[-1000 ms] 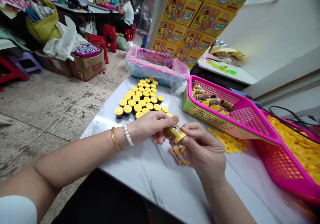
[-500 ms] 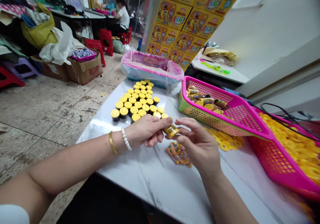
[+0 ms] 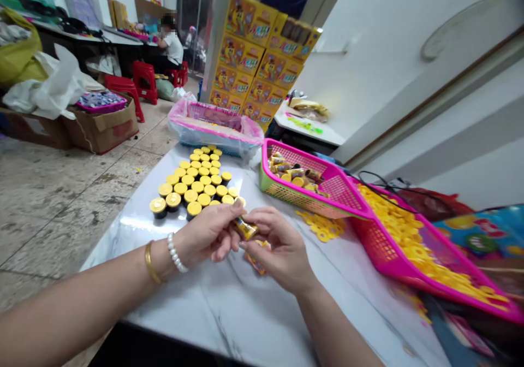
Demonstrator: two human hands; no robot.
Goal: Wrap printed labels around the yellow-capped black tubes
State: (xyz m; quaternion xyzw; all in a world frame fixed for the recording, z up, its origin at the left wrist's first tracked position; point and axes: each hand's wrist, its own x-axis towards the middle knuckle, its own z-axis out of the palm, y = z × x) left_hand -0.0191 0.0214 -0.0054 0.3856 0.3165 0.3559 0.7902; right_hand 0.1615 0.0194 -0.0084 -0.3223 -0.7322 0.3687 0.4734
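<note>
My left hand [image 3: 215,233] wears a gold bangle and a pearl bracelet at the wrist. Its thumb and fingers pinch one end of a small tube with a shiny yellow printed wrap [image 3: 245,228]. At the tube's other end my right hand [image 3: 282,249] has its fingertips and thumb closed around it. Beneath the hands lies a small pile of printed orange labels [image 3: 254,263], partly hidden by the right thumb. Just beyond my left hand stand rows of dark tubs with yellow lids [image 3: 190,196], upright on the marbled white table [image 3: 184,312].
A pink-and-green basket [image 3: 344,196] holds more wrapped tubes. Yellow rings [image 3: 321,225] lie beside it, and a pink basket [image 3: 380,252] is full of yellow pieces. A plastic-lined basket [image 3: 174,124] stands at the back, before stacked yellow boxes [image 3: 241,55]. A person [image 3: 174,47] sits far off.
The view has swung right, so everything sits further left. My right fingers, loosely apart from the tube half a second ago, have closed on its end again. The left hand has kept its hold.
</note>
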